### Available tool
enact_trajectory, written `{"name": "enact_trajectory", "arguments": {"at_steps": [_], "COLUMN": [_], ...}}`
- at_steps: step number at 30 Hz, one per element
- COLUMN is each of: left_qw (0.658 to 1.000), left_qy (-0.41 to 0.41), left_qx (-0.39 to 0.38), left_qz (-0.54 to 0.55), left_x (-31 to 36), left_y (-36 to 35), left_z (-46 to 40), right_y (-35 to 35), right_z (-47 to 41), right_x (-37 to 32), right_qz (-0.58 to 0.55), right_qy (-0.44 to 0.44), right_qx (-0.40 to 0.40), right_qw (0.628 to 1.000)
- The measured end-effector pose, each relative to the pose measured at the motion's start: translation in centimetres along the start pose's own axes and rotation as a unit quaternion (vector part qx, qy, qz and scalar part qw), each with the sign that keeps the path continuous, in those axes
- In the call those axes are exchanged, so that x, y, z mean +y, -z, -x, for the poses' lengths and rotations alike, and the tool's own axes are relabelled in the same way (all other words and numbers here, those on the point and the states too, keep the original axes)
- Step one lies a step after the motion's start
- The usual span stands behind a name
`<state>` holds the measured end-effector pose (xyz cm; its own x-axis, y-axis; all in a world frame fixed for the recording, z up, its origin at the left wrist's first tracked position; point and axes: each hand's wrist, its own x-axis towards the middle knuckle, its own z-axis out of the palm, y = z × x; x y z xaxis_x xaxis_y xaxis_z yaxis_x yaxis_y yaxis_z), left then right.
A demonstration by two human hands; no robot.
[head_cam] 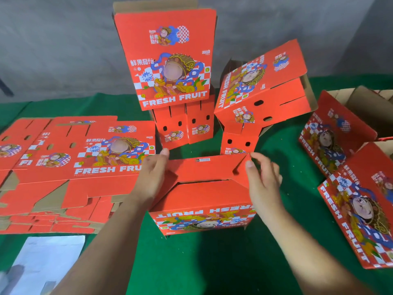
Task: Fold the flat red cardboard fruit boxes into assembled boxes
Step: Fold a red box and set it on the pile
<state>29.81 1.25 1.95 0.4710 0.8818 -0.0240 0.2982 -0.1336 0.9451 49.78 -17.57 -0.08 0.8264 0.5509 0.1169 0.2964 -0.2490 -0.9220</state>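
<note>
A half-folded red fruit box (204, 201) stands on the green cloth in front of me, its printed "FRESH FRUIT" side facing me upside down. Its red bottom flaps (206, 169) are tipped up at the far side. My left hand (152, 175) lies with straight fingers against the left end of those flaps. My right hand (262, 177) is at the right end, thumb and fingertips curled at the flap's corner. A stack of flat red box blanks (70, 167) lies to the left.
Assembled red boxes stand behind: a tall one (170, 58) upright, a tilted one (261, 81) leaning on smaller ones. More boxes (359, 201) lie at the right. A white sheet (49, 262) sits at the near left. A grey wall is behind.
</note>
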Motion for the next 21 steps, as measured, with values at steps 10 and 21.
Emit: {"name": "enact_trajectory", "arguments": {"at_steps": [10, 21], "left_qw": [0.957, 0.981], "left_qy": [0.11, 0.093], "left_qx": [-0.016, 0.125], "left_qz": [-0.266, 0.119], "left_x": [-1.0, 1.3], "left_y": [-0.8, 0.5], "left_z": [0.7, 2.2], "right_y": [-1.0, 1.4], "right_z": [-2.3, -1.8], "right_x": [-0.5, -2.9], "right_qz": [0.34, 0.051], "right_qy": [-0.039, -0.111], "right_qx": [-0.177, -0.074], "right_qw": [0.923, 0.99]}}
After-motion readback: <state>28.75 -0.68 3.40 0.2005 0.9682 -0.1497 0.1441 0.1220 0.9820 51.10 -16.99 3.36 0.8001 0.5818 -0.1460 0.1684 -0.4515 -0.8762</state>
